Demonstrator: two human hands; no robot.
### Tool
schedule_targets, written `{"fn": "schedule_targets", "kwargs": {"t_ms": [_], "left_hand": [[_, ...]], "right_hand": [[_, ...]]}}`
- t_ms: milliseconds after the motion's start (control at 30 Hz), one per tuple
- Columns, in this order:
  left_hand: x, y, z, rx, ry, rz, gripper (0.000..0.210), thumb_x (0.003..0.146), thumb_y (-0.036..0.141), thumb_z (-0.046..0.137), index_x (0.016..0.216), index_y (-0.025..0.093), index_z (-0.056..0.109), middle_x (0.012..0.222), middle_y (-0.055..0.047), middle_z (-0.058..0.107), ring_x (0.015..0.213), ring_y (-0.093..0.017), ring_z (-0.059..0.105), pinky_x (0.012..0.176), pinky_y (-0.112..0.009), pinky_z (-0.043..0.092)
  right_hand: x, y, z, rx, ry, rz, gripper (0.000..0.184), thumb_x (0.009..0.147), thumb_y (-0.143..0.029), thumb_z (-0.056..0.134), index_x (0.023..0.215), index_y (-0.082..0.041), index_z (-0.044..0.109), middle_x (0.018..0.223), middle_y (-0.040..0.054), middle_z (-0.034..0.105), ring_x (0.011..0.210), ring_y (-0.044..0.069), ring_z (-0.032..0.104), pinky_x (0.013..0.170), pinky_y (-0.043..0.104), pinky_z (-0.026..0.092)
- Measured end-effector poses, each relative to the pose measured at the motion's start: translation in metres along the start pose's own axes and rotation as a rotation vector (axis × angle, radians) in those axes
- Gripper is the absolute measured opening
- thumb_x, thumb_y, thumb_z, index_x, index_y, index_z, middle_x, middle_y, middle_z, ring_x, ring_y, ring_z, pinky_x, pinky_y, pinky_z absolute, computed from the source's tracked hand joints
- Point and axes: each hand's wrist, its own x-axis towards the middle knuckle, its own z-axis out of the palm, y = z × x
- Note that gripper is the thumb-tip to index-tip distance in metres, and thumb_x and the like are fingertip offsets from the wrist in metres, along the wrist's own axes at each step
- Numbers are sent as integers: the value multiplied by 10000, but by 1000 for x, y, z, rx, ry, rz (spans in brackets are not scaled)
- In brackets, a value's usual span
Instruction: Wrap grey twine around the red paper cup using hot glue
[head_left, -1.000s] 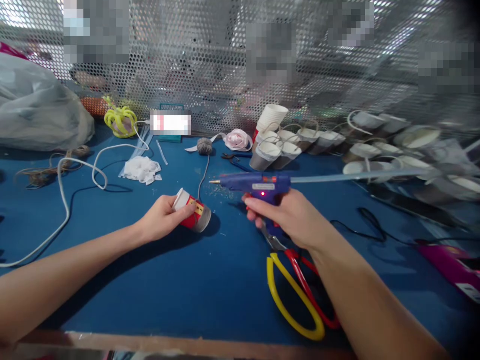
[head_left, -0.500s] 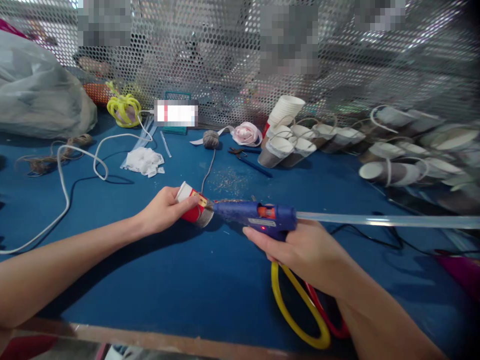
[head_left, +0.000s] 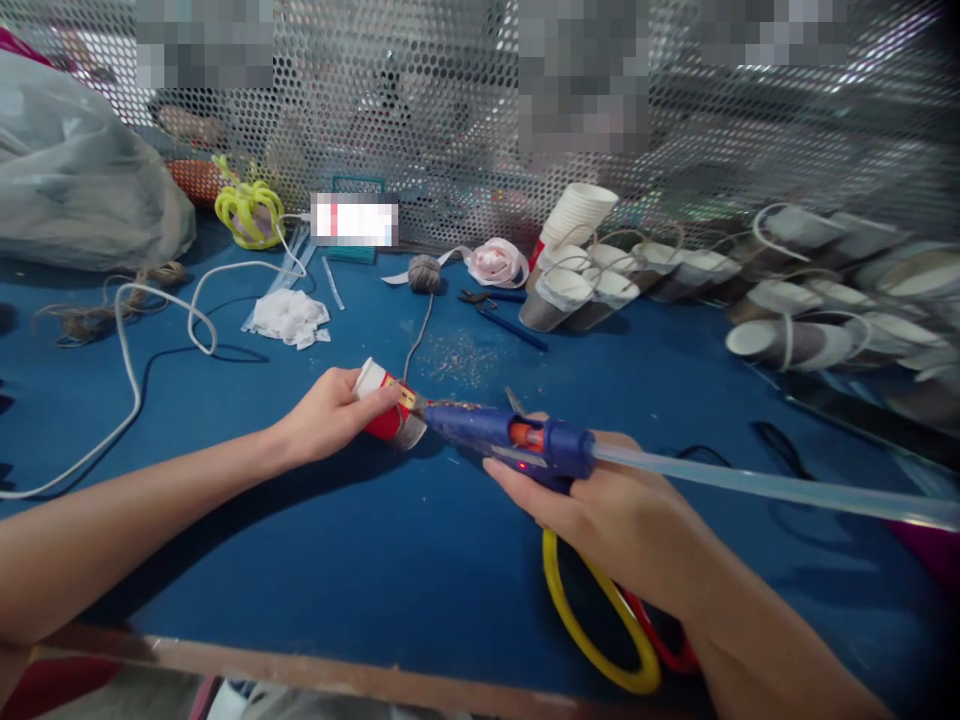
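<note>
My left hand (head_left: 334,410) is closed around a red and white paper cup (head_left: 381,425), which lies tilted with its grey-wrapped end toward the right. A grey cord (head_left: 418,340) runs from the cup back to a small ball of cord (head_left: 424,273). In my right hand (head_left: 592,490) is a blue hot glue gun (head_left: 517,435), its nozzle at the wrapped end of the cup. From the gun's rear a long clear glue stick (head_left: 772,483) sticks out to the right. Scissors with yellow and red handles (head_left: 600,625) lie under my right forearm.
Several wrapped cups with cord handles (head_left: 810,340) stand and lie at the right, near a stack of white cups (head_left: 581,210). Pliers (head_left: 510,325), a pink ribbon roll (head_left: 495,262) and white lace (head_left: 289,318) lie behind my hands. A white cable (head_left: 131,390) loops at the left.
The rear of the glue gun and its glue stick have swung downward, while the nozzle stays by the cup. My left hand keeps its hold, and the view has shifted slightly.
</note>
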Motion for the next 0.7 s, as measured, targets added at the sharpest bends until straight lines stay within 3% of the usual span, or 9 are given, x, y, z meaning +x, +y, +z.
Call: {"fn": "schedule_targets", "kwargs": {"t_ms": [167,400,567,700], "left_hand": [[0,0,1,-24,-13,2,290,766,391,526,726,138,661,705,-33,692,638,-150,610,587,-204,435],[-1,0,2,-81,-47,-2,282,784,380,516,757,139,659,688,-34,697,630,-143,625,608,-205,455],[-1,0,2,-74,-29,21,258,782,357,527,739,137,656,715,-31,697,649,-139,619,618,-198,451],[-2,-1,1,-55,-29,21,273,783,373,522,757,134,653,717,-30,689,656,-141,615,628,-203,450]], "right_hand": [[6,-6,-4,44,24,-62,394,864,-356,288,810,-245,662,705,89,633,682,226,574,627,354,410],[12,-17,-9,165,-83,136,274,828,-364,389,718,-258,616,602,38,599,586,183,556,584,305,435],[9,-13,-6,73,-40,41,301,831,-356,373,764,-248,646,677,69,627,670,213,582,617,334,433],[4,-6,-4,97,-32,93,245,799,-376,442,792,-267,660,697,66,641,759,235,593,657,343,442]]}}
